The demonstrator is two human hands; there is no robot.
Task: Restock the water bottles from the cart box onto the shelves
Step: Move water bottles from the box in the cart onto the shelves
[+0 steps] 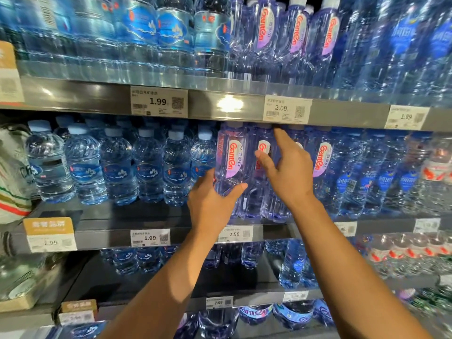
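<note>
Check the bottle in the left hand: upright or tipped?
Upright: the bottle stands cap-up in the left hand, parallel to its neighbours.

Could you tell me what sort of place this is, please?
Most likely a supermarket drinks aisle: tiered shelves packed with rows of water bottles, and price tags with barcodes along each shelf edge.

Bright overhead glare, blurred warped edges.

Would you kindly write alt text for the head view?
A left hand grips a purple Ganten bottle on the middle shelf while the right hand touches the bottle beside it; small blue-capped bottles stand to the left.
</note>
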